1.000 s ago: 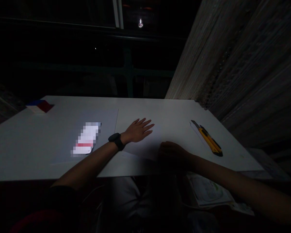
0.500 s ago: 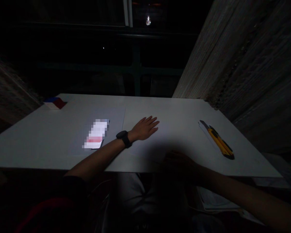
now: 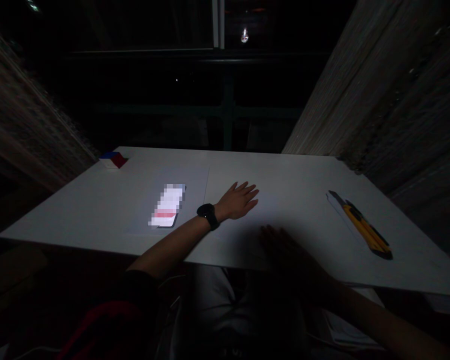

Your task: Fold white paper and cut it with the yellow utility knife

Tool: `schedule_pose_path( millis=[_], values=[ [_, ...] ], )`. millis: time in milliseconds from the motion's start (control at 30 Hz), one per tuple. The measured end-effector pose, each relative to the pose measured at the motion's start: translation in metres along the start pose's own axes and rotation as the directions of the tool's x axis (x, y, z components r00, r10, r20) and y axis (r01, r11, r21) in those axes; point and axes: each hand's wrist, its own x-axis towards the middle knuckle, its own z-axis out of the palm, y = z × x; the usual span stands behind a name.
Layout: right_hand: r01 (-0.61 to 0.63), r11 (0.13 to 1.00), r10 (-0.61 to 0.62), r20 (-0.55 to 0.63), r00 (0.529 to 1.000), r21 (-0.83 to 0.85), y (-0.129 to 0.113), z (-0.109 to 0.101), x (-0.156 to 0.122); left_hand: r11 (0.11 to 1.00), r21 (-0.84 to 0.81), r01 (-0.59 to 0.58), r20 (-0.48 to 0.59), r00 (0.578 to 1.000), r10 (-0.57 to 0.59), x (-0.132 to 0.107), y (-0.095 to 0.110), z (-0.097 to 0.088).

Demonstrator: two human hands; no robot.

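Note:
My left hand (image 3: 238, 201) lies palm down on the white table (image 3: 285, 172), its fingers stretched and slightly spread, with a dark watch (image 3: 207, 214) on the wrist. Nearer the front edge, my right hand (image 3: 287, 250) is in deep shadow. Its fingers look extended, with nothing visible in them; whether it touches the tabletop is unclear. A lit phone (image 3: 168, 205), its screen pixelated, rests left of my left hand on what looks like a white sheet (image 3: 197, 182). On the right lies a yellow and black utility knife (image 3: 365, 227) with its blade out.
A puzzle cube (image 3: 113, 160) with blue, red and white faces sits at the back left corner. Curtains (image 3: 322, 100) hang on both sides of a dark window. Papers (image 3: 350, 327) are partly visible below the table's front edge.
The whole view has shifted, so the table and its objects appear farther right. My right hand's fingers now reach out more plainly across the table. My left hand keeps its place.

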Motion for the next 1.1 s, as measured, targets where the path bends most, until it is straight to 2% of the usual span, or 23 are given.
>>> schedule_pose_path(
  millis=[133, 233, 333, 400, 467, 567, 633, 667, 700, 733, 767, 800, 833, 867, 900, 967, 1033, 1100],
  values=[
    [0.017, 0.999, -0.017, -0.008, 1.000, 0.039, -0.017, 0.002, -0.011, 1.000, 0.017, 0.000, 0.027, 1.000, 0.000, 0.000, 0.000, -0.001],
    [0.016, 0.997, -0.016, -0.003, 1.000, 0.079, -0.021, -0.002, -0.013, 0.998, 0.056, -0.020, -0.017, 1.000, 0.021, 0.002, 0.003, -0.006],
    [0.007, 0.995, -0.008, 0.006, 1.000, 0.099, -0.020, -0.004, -0.012, 0.995, 0.089, -0.042, -0.061, 0.997, 0.048, -0.002, 0.012, -0.016],
    [0.010, 0.994, -0.007, -0.027, 1.000, 0.105, -0.023, -0.002, -0.015, 0.998, 0.067, -0.008, -0.052, 0.999, 0.012, -0.012, 0.023, -0.024],
    [0.016, 0.993, -0.004, -0.094, 0.996, 0.117, -0.029, 0.004, -0.021, 1.000, 0.013, 0.023, -0.002, 1.000, -0.023, -0.029, 0.036, -0.032],
    [0.044, 0.988, -0.013, -0.201, 0.979, 0.151, -0.035, 0.008, -0.034, 0.989, -0.145, 0.015, 0.047, 0.999, -0.008, -0.060, 0.050, -0.048],
    [0.043, 0.980, 0.004, -0.235, 0.972, 0.194, -0.031, -0.001, -0.036, 0.944, -0.329, 0.015, 0.033, 0.999, -0.004, -0.079, 0.052, -0.059],
    [0.029, 0.974, 0.038, -0.286, 0.958, 0.225, -0.024, -0.011, -0.032, 0.891, -0.452, 0.035, 0.029, 0.999, -0.024, -0.086, 0.050, -0.064],
    [-0.009, 0.965, 0.105, -0.354, 0.929, 0.263, -0.016, -0.023, -0.026, 0.806, -0.589, 0.058, 0.027, 0.998, -0.052, -0.091, 0.047, -0.068],
    [-0.142, 0.939, 0.259, -0.369, 0.893, 0.315, -0.005, -0.036, -0.016, 0.687, -0.722, 0.080, 0.029, 0.996, -0.086, -0.094, 0.043, -0.071],
    [-0.309, 0.880, 0.442, -0.379, 0.813, 0.361, 0.006, -0.050, -0.005, 0.553, -0.827, 0.102, 0.010, 0.986, -0.167, -0.095, 0.039, -0.073],
    [-0.467, 0.786, 0.613, -0.412, 0.674, 0.404, 0.018, -0.063, 0.009, 0.420, -0.903, 0.086, -0.025, 0.967, -0.252, -0.094, 0.036, -0.075],
    [-0.556, 0.688, 0.726, -0.432, 0.536, 0.466, 0.030, -0.074, 0.022, 0.313, -0.949, 0.046, -0.065, 0.939, -0.337, -0.092, 0.034, -0.076],
    [-0.586, 0.614, 0.789, -0.439, 0.430, 0.529, 0.041, -0.083, 0.036, 0.235, -0.972, 0.008, -0.095, 0.900, -0.425, -0.088, 0.033, -0.077],
    [-0.567, 0.574, 0.818, -0.436, 0.375, 0.590, 0.051, -0.088, 0.047, 0.192, -0.981, -0.015, -0.112, 0.855, -0.506, -0.084, 0.033, -0.078],
    [-0.511, 0.490, 0.870, -0.368, 0.326, 0.706, 0.064, -0.092, 0.065, 0.156, -0.988, -0.003, -0.104, 0.756, -0.646, -0.074, 0.039, -0.083],
    [-0.461, 0.416, 0.903, -0.294, 0.314, 0.784, 0.071, -0.090, 0.074, 0.131, -0.991, -0.001, -0.100, 0.649, -0.754, -0.065, 0.047, -0.090],
    [-0.431, 0.362, 0.922, -0.247, 0.299, 0.827, 0.072, -0.088, 0.077, 0.138, -0.990, -0.011, -0.120, 0.566, -0.815, -0.059, 0.054, -0.096]
  ],
)
